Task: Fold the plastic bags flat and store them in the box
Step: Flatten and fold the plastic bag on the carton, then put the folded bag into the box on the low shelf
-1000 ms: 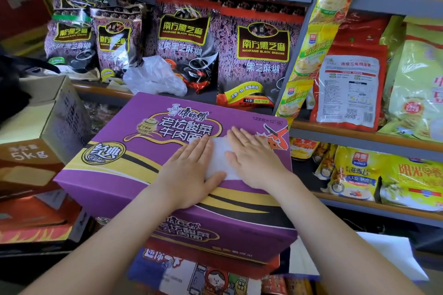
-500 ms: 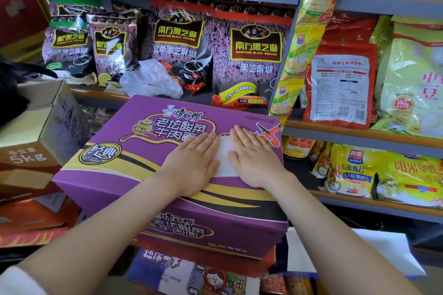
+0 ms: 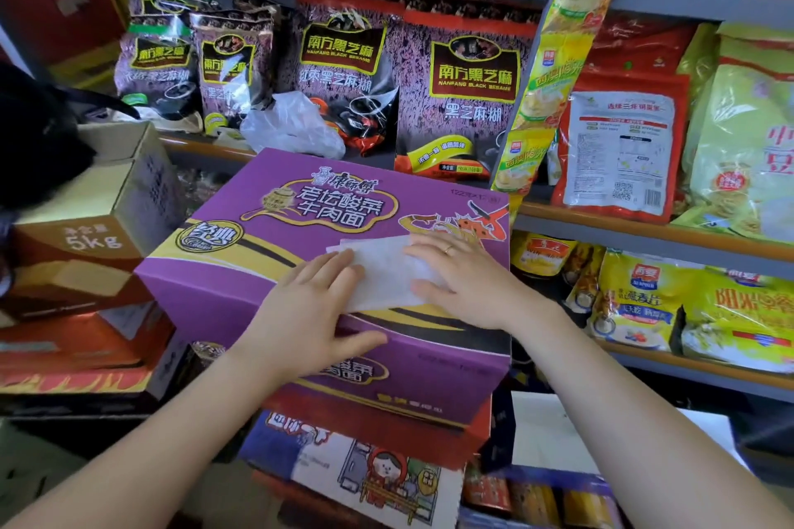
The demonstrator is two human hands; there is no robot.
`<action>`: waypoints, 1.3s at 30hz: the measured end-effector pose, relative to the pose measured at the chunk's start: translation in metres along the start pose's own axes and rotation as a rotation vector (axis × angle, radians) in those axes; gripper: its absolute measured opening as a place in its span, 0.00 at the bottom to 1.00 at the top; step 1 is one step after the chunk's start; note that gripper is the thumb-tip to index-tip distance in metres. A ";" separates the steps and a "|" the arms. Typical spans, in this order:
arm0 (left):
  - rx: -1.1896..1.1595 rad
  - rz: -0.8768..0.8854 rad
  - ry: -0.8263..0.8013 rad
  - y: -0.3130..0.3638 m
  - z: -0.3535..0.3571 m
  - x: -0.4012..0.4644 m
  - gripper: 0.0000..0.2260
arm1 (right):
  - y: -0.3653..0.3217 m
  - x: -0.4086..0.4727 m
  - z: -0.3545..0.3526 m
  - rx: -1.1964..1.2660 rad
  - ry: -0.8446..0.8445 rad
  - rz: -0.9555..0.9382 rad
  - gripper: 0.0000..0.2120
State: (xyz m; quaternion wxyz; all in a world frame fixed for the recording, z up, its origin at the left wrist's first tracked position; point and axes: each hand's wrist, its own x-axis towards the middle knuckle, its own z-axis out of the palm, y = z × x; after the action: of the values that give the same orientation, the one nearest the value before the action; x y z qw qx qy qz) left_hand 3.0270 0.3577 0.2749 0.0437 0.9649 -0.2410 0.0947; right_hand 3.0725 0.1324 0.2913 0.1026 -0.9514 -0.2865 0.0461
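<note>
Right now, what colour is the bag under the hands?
White, translucent plastic bag, clearest in the head view.

A small food shop. Metal shelves (image 3: pixel 644 228) packed with bags of black sesame powder (image 3: pixel 468 99), yellow cereal packs (image 3: pixel 636 305) and a hanging strip of snack packets (image 3: pixel 554 69). Stacked up in front: a purple noodle carton (image 3: pixel 300 236) and a brown box (image 3: pixel 86 228) marked 5kg.

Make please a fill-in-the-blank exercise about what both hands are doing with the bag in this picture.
1. The folded white plastic bag lies on top of the ____ carton.
2. The left hand and right hand press it with ____ fingers.
3. The ring is on the ____ hand.
4. A crumpled clear bag waits on the ____ behind the carton.

Missing words: purple; straight; right; shelf
</note>
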 end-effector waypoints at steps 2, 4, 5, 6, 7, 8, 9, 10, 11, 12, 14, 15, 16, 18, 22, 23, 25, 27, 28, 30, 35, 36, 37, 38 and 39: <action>0.061 0.036 0.068 0.005 0.002 -0.013 0.29 | -0.010 -0.021 -0.001 -0.025 -0.003 -0.017 0.38; 0.122 0.094 0.203 0.009 0.008 -0.026 0.18 | -0.021 -0.046 0.002 -0.073 -0.012 -0.010 0.42; 0.134 0.119 0.275 0.011 0.011 -0.033 0.14 | -0.026 -0.058 0.005 -0.084 -0.003 0.001 0.39; 0.129 0.140 0.331 0.013 0.012 -0.038 0.12 | -0.030 -0.068 0.009 -0.090 0.041 0.000 0.34; 0.109 0.158 0.370 0.015 0.011 -0.042 0.11 | -0.035 -0.076 0.012 -0.104 0.118 -0.013 0.29; 0.081 0.173 0.392 0.018 0.010 -0.046 0.09 | -0.037 -0.083 0.016 -0.122 0.193 -0.022 0.26; 0.044 0.183 0.394 0.021 0.009 -0.050 0.07 | -0.039 -0.090 0.020 -0.129 0.257 -0.023 0.24; -0.004 0.185 0.378 0.026 0.008 -0.054 0.05 | -0.039 -0.097 0.023 -0.107 0.288 -0.019 0.24; -0.054 0.185 0.351 0.030 0.008 -0.059 0.04 | -0.038 -0.105 0.026 -0.069 0.310 -0.017 0.24; -0.088 0.179 0.318 0.035 0.010 -0.065 0.04 | -0.037 -0.114 0.028 -0.021 0.345 -0.013 0.22; -0.098 0.156 0.230 0.043 0.019 -0.078 0.07 | -0.031 -0.136 0.031 0.095 0.459 0.019 0.15; -0.090 0.150 0.173 0.048 0.024 -0.084 0.10 | -0.029 -0.149 0.032 0.165 0.522 0.052 0.11; -0.083 0.151 0.118 0.054 0.029 -0.089 0.11 | -0.028 -0.164 0.034 0.235 0.580 0.110 0.09; -0.061 0.169 0.033 0.070 0.038 -0.092 0.12 | -0.022 -0.194 0.039 0.355 0.683 0.337 0.03; -0.019 0.237 -0.072 0.124 0.059 -0.073 0.12 | 0.026 -0.243 0.061 0.678 0.620 0.717 0.13; -0.024 0.250 -0.093 0.140 0.066 -0.063 0.11 | 0.045 -0.253 0.065 0.726 0.612 0.768 0.14; -0.045 0.266 -0.131 0.175 0.081 -0.038 0.10 | 0.090 -0.270 0.073 0.796 0.596 0.862 0.09; -0.078 0.289 -0.159 0.214 0.098 -0.008 0.07 | 0.140 -0.285 0.078 0.898 0.603 0.927 0.09; -0.107 0.287 -0.211 0.233 0.109 0.007 0.07 | 0.166 -0.290 0.080 0.972 0.627 0.960 0.09; -0.142 0.199 -0.329 0.270 0.136 0.043 0.06 | 0.219 -0.300 0.086 1.124 0.650 1.047 0.05; -0.079 0.040 -0.604 0.321 0.226 0.115 0.10 | 0.335 -0.306 0.132 1.220 0.422 1.163 0.03; -0.060 0.033 -0.624 0.327 0.245 0.126 0.10 | 0.355 -0.303 0.149 1.205 0.334 1.160 0.03; -0.049 0.020 -0.642 0.332 0.262 0.134 0.11 | 0.372 -0.298 0.168 1.197 0.262 1.177 0.04; -0.044 0.004 -0.640 0.336 0.278 0.141 0.11 | 0.387 -0.293 0.189 1.217 0.189 1.189 0.06; -0.047 -0.016 -0.629 0.340 0.292 0.148 0.11 | 0.401 -0.288 0.212 1.249 0.102 1.211 0.07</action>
State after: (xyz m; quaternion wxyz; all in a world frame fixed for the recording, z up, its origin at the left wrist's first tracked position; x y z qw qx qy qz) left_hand 3.0417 -0.0472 0.0327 -0.0099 0.9474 -0.2374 -0.2145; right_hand 3.0169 -0.3183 0.0041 0.5762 -0.7107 0.3513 0.1989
